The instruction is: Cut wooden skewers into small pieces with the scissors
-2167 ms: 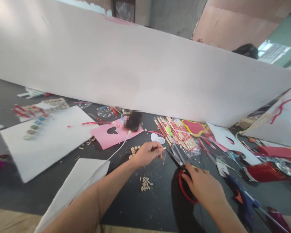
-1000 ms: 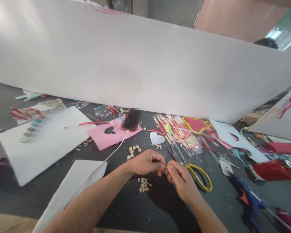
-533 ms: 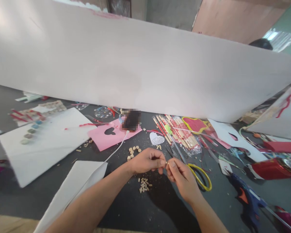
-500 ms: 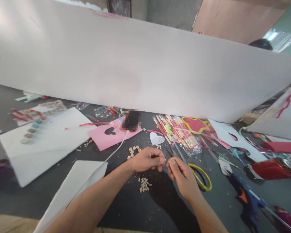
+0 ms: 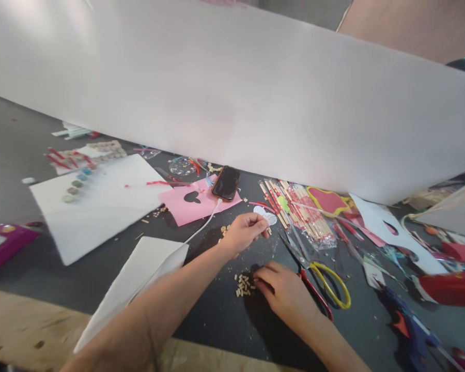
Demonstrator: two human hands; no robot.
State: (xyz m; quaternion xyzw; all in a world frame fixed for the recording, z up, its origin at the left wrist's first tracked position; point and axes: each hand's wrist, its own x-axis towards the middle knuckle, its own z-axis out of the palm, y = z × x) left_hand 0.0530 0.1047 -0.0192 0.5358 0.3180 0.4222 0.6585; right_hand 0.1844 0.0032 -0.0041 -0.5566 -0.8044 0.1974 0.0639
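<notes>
My left hand (image 5: 246, 232) hovers over the dark table, thumb and fingers pinched together. Whatever is in that pinch is too small to make out. Just behind it lies a white heart-shaped paper cutout (image 5: 270, 218), and small pale clustered pieces (image 5: 223, 231) sit partly hidden by the hand. Lower down, my right hand (image 5: 281, 287) has its fingertips at the edge of a pile of short wooden stick pieces (image 5: 243, 285). Its thumb and index finger come close together there, and their contact is unclear. Scissors (image 5: 304, 263) with red and yellow handles lie beside my right hand.
Bundled wooden sticks (image 5: 304, 212) lie behind the scissors. A phone (image 5: 226, 183) with a white cable rests on pink paper (image 5: 178, 209). At left are a white board (image 5: 101, 212) and folded white sheet (image 5: 147, 263); at right, a blue glue gun (image 5: 408, 323) and red can (image 5: 449, 288).
My hands, close together before, have parted. The right one has come down to the wooden pieces, while the left stays raised and pinched. The view has shifted, showing more table at left.
</notes>
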